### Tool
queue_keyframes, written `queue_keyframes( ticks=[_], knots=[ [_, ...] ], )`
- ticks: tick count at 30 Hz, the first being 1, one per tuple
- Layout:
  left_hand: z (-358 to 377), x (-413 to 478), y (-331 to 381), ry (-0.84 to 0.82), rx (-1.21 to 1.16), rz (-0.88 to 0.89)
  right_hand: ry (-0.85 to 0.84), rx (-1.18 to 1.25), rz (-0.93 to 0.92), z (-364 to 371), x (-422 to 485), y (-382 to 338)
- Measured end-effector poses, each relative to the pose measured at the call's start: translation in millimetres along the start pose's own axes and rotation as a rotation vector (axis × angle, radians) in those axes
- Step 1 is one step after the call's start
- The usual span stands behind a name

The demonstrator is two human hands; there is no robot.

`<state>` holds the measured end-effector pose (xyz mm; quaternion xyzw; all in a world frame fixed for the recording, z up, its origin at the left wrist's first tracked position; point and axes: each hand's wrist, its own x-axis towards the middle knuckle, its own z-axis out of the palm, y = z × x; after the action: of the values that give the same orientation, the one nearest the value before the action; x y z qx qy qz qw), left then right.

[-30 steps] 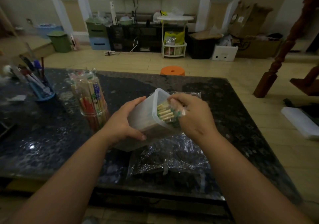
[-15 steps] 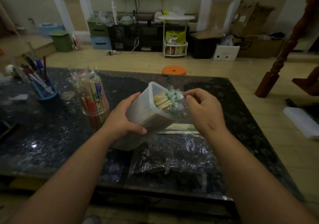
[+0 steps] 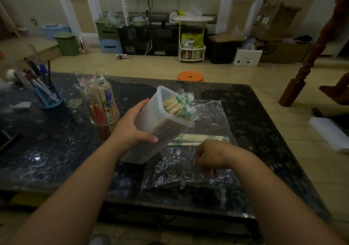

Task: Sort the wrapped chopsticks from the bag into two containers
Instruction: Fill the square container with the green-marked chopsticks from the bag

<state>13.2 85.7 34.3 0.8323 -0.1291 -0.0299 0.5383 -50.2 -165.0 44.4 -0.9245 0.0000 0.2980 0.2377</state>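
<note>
— Dark speckled table [image 3: 56, 150], cluttered room behind, orange stool [image 3: 190, 75] past the far edge. Head view, the only one. What changes?

— The right hand [image 3: 211, 154]. Half a second back it sits at the mouth of the rectangular tub [image 3: 160, 131], pinching wrapper tops. Now it is down over the near part of the bag [image 3: 188, 169], well clear of the tub.

— Holding anything?

— Cannot tell. Back of the wrist faces the camera and the fingers curl down out of sight.

— Left hand [image 3: 132, 129]?

— Clamped round the tub's side, thumb on the near face, same grip as before.

— Meaning for the task?

— I judge that batch is seated and the hand is going back to the bag for more. Not finished: loose pairs [image 3: 198, 140] lie on the bag just beyond the right wrist.

— Where are the task items, and how do they point?

— The wrapped chopsticks [image 3: 176, 107] are inside the tub. The tub is tilted, mouth up and away to the right, base low and toward the person. Their long axis follows the tub, and green-printed wrapper ends poke out of the mouth. The loose pairs lie flat with their long axis left-right across the table.

— Second container?

— The round jar [image 3: 103, 110] stands upright just left of the left hand, already packed with sticks standing on end.
</note>
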Motion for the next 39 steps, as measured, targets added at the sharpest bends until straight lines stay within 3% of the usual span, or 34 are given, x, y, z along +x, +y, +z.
queue_keyframes(
  ticks=[11,14,20,25,30,33,39],
  knots=[
    [-1.2,0.0,-1.0,0.0,0.007,0.007,-0.244,-0.168,0.121,27.4,26.4,8.7],
    [-1.3,0.3,-0.9,-0.003,0.001,0.005,-0.123,-0.385,0.065,29.9,25.6,4.8],
    [-1.3,0.4,-2.3,-0.008,0.01,0.008,-0.008,-0.324,0.031,35.2,31.2,7.8],
    [-0.5,1.4,-2.1,-0.01,0.008,0.012,0.19,-0.295,-0.004,60.2,50.6,21.9],
    [-0.2,2.6,-3.1,-0.011,0.028,0.02,0.345,-0.205,0.138,78.8,54.0,29.5],
    [0.1,2.7,-3.4,-0.015,0.032,0.019,0.46,-0.219,0.098,77.8,60.0,36.9],
    [-1.9,4.6,-5.3,-0.017,0.022,0.018,0.462,-0.188,0.011,65.3,75.9,42.1]
  ],
)
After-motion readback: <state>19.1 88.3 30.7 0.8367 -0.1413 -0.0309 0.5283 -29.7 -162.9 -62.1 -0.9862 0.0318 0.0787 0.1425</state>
